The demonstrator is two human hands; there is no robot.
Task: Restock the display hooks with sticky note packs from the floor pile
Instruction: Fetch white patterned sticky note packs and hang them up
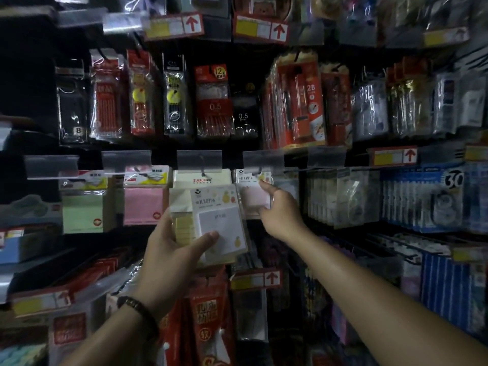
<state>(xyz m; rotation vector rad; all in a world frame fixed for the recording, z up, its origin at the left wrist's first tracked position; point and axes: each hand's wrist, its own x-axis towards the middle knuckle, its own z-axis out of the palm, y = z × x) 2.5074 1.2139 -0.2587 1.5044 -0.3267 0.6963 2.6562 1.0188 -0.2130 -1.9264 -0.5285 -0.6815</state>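
Biggest risk here: the hole in the hung pack's (253,192) header could get torn or slipped off the hook (257,172) if it's tugged by the right hand (280,210), which is pinched lightly on that pack's right edge. The spare packs (219,223) could also be fumbled (several are fanned in one grip). They're clamped in the left hand (169,249), thumb across the front, just left of and below the hook.
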